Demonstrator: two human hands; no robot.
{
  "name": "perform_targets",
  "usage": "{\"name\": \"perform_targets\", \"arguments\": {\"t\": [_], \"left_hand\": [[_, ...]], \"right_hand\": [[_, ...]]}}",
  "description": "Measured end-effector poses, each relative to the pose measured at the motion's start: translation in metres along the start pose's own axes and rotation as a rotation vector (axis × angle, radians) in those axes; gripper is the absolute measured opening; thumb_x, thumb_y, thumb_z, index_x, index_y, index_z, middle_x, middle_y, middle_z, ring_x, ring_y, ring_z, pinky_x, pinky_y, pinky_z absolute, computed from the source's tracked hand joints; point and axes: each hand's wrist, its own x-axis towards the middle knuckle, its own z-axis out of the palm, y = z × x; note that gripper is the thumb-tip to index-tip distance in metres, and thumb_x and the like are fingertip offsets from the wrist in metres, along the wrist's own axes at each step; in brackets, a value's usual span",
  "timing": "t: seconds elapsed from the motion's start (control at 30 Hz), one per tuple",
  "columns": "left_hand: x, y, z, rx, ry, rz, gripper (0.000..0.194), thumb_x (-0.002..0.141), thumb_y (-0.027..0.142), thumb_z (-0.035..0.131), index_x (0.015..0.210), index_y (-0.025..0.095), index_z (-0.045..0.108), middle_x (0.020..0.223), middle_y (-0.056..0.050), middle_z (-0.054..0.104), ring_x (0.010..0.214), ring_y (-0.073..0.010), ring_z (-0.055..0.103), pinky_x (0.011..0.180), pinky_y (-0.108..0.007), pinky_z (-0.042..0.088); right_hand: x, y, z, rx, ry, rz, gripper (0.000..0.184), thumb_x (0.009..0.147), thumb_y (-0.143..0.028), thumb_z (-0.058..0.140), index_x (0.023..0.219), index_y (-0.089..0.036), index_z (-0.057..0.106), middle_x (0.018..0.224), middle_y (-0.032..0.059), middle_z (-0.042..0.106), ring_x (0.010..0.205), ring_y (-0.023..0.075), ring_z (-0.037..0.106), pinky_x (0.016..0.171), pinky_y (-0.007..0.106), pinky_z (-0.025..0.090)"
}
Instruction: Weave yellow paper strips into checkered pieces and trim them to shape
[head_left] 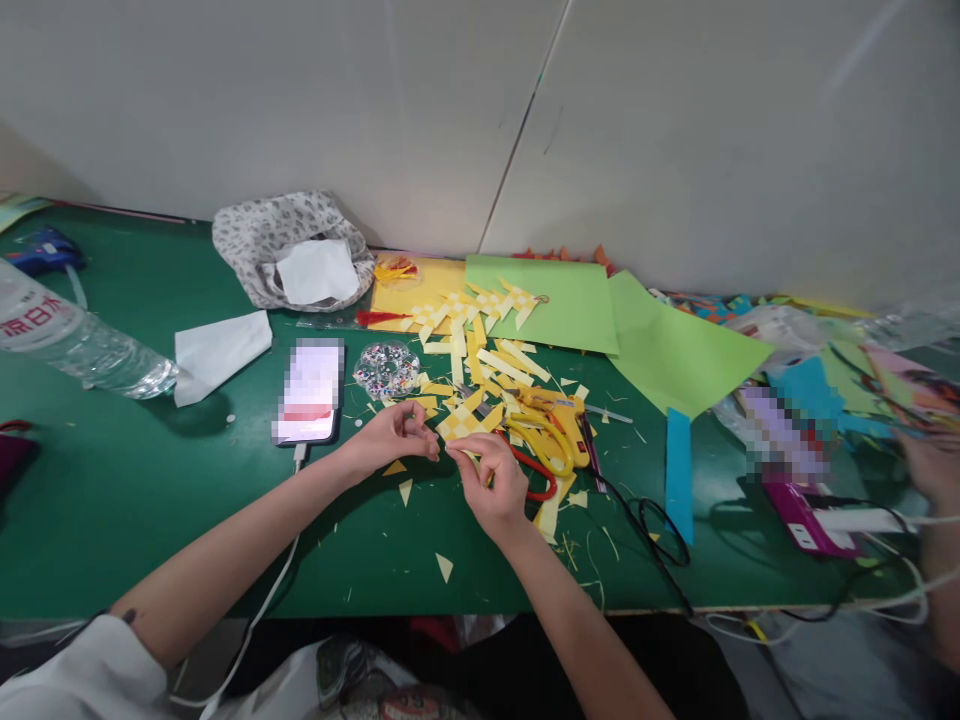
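My left hand [395, 437] is raised over the table with its fingers curled in. Whatever it pinches, if anything, is too small to make out. Close by on its right, my right hand [491, 483] has thumb and forefinger pressed together at the lower edge of a woven yellow-and-cream paper piece [466, 418], partly hidden by the fingers. Scissors with red handles [541, 480] lie beneath, partly covered. A yellow glue gun [562, 425] rests just right of the hand. Cut paper strips [510, 368] are heaped behind the woven piece.
A charging phone [309, 390], a clear dish of beads [386, 370] and a water bottle [90, 335] are on the left. A patterned cloth bag [289, 235] stands behind. Green sheets [679, 345] and a blue strip [679, 475] lie right. Another person's hand [934, 465] is at far right.
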Motion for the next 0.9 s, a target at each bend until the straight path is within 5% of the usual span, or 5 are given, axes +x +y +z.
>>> {"name": "perform_targets", "arguments": {"t": [0.9], "left_hand": [[-0.0008,0.0004,-0.0012,-0.029,0.004,0.002,0.036,0.062,0.011,0.075,0.075,0.018,0.043,0.064,0.001,0.071,0.061,-0.0129,0.065,0.071,-0.029,0.047]], "right_hand": [[0.0015,-0.0003,0.0005,-0.005,0.002,-0.055,0.037,0.078,-0.002,0.060,0.071,-0.024,0.031,0.086,0.0035,0.070,0.080,0.0145,0.063,0.067,0.032,0.054]]}}
